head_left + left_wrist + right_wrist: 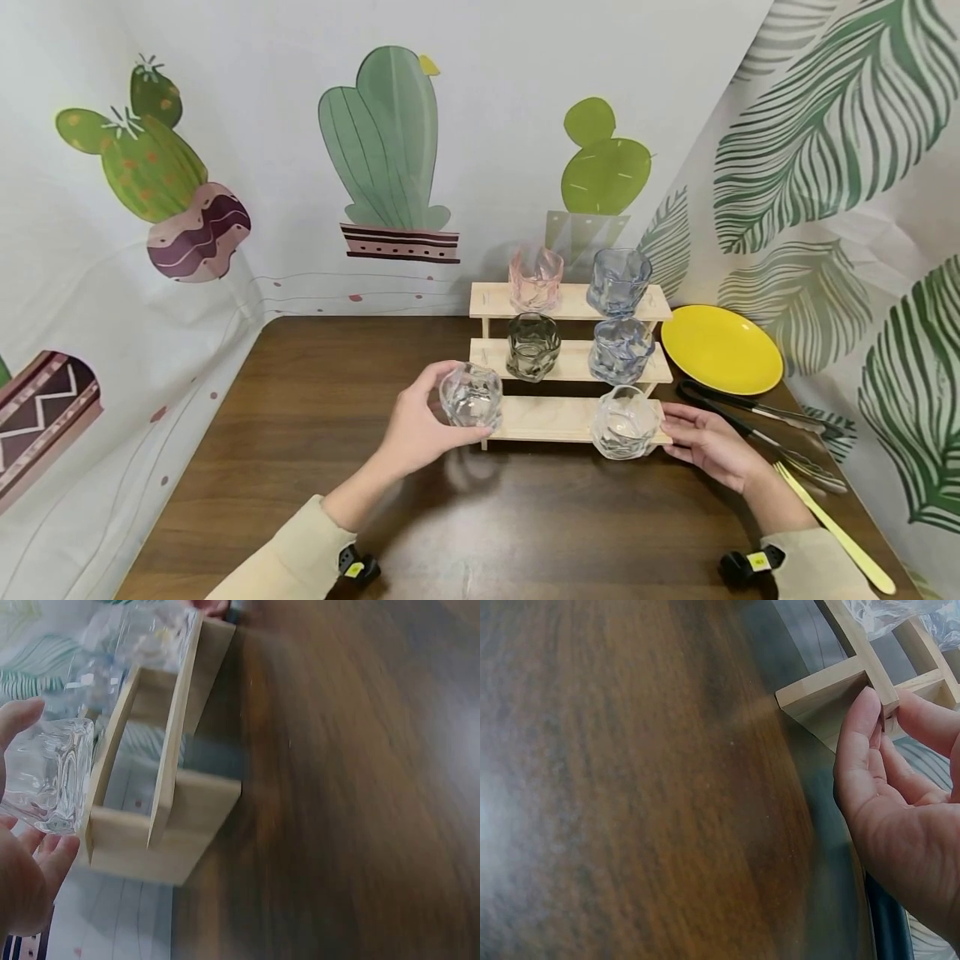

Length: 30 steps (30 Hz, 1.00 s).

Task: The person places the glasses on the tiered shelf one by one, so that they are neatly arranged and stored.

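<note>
A clear, faceted glass (471,398) is gripped between the thumb and fingers of my left hand (416,427), at the left end of the lowest step of a three-tier wooden rack (551,419). The left wrist view shows the held glass (56,776) raised above that step. With thumb and fingers, my right hand (708,444) pinches the lowest step's right end, as the right wrist view also shows. Beside it on that step stands another clear glass (625,425). A smoky grey glass (533,354) and a blue glass (622,354) occupy the middle step.
On the top step are a pink glass (536,287) and a blue glass (619,283). Right of the rack lie a yellow plate (722,350), black-handled tongs (738,402), a whisk (798,462) and a yellow-green fork-like utensil (836,533). A patterned cloth wall borders the brown table (315,375).
</note>
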Tool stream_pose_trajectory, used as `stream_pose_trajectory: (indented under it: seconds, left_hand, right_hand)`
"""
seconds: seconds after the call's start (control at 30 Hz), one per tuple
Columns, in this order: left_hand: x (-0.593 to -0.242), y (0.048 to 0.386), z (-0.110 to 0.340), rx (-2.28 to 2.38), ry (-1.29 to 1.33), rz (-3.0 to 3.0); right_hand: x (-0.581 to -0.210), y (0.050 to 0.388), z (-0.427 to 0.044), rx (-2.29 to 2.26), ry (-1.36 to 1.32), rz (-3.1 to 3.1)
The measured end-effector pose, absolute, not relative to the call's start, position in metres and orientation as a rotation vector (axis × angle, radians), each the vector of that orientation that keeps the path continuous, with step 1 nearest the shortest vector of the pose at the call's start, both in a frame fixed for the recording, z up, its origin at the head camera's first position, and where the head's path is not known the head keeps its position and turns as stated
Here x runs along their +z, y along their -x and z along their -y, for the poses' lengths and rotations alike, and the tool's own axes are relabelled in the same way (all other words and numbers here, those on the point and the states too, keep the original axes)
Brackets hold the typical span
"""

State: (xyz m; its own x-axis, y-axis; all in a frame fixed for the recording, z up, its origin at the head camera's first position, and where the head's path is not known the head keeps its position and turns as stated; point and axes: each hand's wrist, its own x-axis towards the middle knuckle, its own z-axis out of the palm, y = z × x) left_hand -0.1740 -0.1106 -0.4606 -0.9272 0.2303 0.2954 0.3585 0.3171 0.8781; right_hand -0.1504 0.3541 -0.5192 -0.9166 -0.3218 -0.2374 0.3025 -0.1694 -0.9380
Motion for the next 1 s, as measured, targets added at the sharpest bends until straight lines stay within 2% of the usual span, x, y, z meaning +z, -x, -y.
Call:
stream_pose_trajectory:
  seconds: [0.23,0.5,1.0]
  left_hand:
    - [-0.469,0.172,0.079,-1.683,0.635,2.466]
    - [-0.483,0.17,0.05,-1.657,0.596,2.537]
    - [-0.493,0.171,0.033,-1.563,0.484,2.574]
  right_hand:
    - [-0.519,0.151,-0.354,-2.13,0.014,-1.725]
    - [-0.524,0.152,-0.355,-2.117,0.017,-1.753]
    - [-0.523,0.151,-0.355,-2.127,0.025,-1.745]
